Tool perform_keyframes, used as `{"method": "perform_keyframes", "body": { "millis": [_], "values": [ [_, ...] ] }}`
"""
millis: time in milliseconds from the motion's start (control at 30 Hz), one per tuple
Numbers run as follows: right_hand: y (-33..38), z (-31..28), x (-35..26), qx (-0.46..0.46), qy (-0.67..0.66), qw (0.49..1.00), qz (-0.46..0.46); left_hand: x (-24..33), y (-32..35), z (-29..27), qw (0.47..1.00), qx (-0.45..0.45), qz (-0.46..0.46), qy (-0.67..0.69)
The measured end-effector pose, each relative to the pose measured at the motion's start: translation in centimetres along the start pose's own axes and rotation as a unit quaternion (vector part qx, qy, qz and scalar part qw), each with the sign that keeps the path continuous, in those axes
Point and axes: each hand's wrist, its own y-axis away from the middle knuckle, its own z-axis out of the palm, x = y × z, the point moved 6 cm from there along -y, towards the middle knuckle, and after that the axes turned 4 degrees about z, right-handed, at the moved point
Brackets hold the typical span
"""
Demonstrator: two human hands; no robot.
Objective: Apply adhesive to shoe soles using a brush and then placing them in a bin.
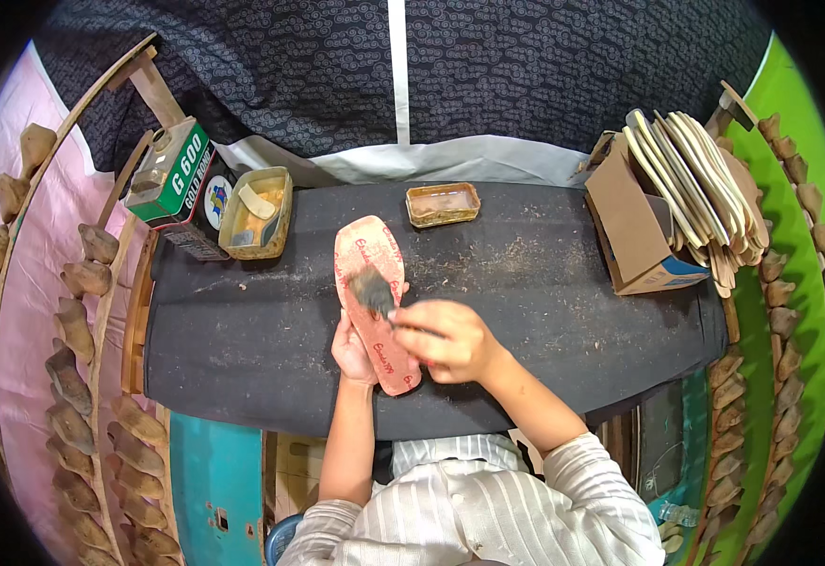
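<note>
My left hand (353, 351) grips a reddish-pink shoe sole (367, 247) from below and along its left side. The sole is held up over the table, its toe end pointing away from me, with dark writing printed across its face. In my right hand (450, 341) is a small dark brush (373, 291), fingers closed around its handle. The brush's bristles lie against the middle of the sole. Part of the handle is hidden by my fingers.
A dark cloth covers the table (544, 325), with crumbs scattered on it. At the back stand a green-and-black metal can (175, 184), a tub with yellowish contents (286, 212) and a small tray (444, 219). A cardboard box (627, 222) holds many soles (691, 179). Shoe lasts (73, 330) line side racks.
</note>
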Motion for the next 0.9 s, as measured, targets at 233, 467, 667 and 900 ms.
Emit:
{"method": "perform_keyframes", "body": {
  "millis": [233,467,667,900],
  "values": [
    [3.1,-0.5,-3.3,-0.078,-0.068,0.994,0.020,1.1,-0.8,0.5,0.998,0.011,0.067,-0.017],
    [4.7,-2.0,-2.2,-0.172,-0.166,0.961,0.139,2.0,-1.2,0.3,0.995,0.010,0.100,0.011],
    [3.7,-8.0,4.2,0.120,-0.044,0.952,0.278,1.4,-1.1,0.4,0.995,0.015,0.101,0.018],
    [2.5,-6.9,13.2,0.138,0.068,0.947,0.281,0.9,-0.8,0.6,0.996,0.010,0.082,0.029]
  ]
}}
